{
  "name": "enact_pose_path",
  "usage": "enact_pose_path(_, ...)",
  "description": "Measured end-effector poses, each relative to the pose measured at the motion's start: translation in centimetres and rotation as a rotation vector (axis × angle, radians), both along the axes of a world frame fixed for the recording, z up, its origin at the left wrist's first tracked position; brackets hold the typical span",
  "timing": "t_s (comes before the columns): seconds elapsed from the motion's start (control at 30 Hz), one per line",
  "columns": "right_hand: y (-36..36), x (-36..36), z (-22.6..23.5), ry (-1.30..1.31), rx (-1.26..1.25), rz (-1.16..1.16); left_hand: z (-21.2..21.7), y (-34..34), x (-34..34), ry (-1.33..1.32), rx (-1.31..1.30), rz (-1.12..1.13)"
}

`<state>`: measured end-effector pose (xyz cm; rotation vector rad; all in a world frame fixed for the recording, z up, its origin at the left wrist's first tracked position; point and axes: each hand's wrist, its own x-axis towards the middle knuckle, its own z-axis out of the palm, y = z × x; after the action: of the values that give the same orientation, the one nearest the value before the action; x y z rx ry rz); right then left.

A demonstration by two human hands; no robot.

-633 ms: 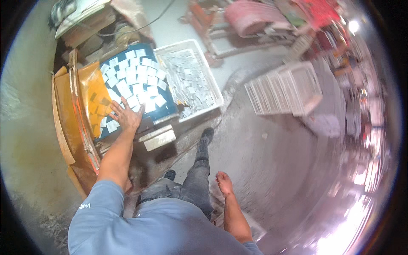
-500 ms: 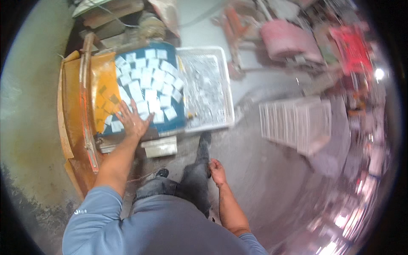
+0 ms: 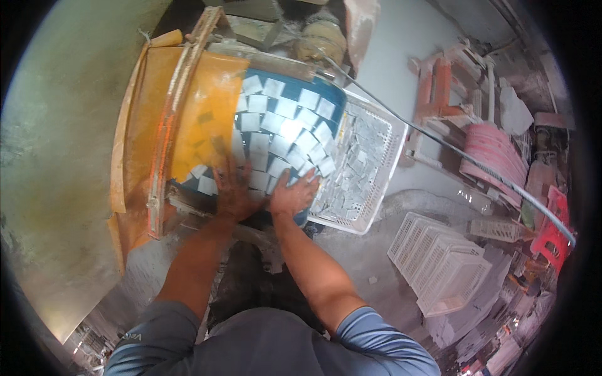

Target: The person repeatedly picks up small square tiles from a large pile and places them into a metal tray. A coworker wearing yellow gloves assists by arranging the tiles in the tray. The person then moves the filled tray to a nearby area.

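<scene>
Pale square tiles (image 3: 285, 108) lie spread, with gaps between them, over a wet blue belt (image 3: 288, 89). My left hand (image 3: 236, 191) rests at the near left of the tiles, fingers stretched toward the far side and slightly blurred. Beside it, my right hand (image 3: 295, 195) lies on the near tiles with its fingers apart. Neither hand grips anything; the palms hide some tiles. To the left an orange-yellow sheet (image 3: 210, 81) hangs against the belt. At the belt's right end a white plastic basket (image 3: 394, 138) holds many grey tiles (image 3: 362, 156).
A worn orange-edged frame bar (image 3: 164, 144) runs along the left of the sheet. A cable (image 3: 464, 156) crosses at the right. Stacked white baskets (image 3: 433, 263) stand on the floor at right, near a pink roll (image 3: 495, 153) and a red plastic stool (image 3: 555, 225).
My right hand has come up from beside my leg onto the tiles. The left hand stays over the tiles. The view has shifted, so the belt appears farther right and tilted.
</scene>
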<state>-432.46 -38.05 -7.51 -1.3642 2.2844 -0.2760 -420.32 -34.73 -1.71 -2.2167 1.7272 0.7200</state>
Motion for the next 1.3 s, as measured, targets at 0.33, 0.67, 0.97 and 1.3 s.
enact_pose_path(0.33, -1.3, 0.3, 0.4, 0.062, 0.084, -0.037, 2.8, -1.2, 8.0, 0.229, -0.571, -0.152)
enact_pose_path(0.67, -1.0, 0.7, 0.5, 0.021, 0.068, -0.038, 1.9, -14.8, 22.0, -0.379, -0.321, 0.562)
enact_pose_path(0.97, -1.3, -3.2, -1.4, -0.039, 0.074, 0.182, 5.7, -15.0, 21.4, 0.175, -0.287, 0.652)
enact_pose_path(1.3, -13.4, -5.3, 6.2, -0.523, -0.095, 0.119, 9.6, -16.4, 21.7, 0.108, 0.025, 0.755)
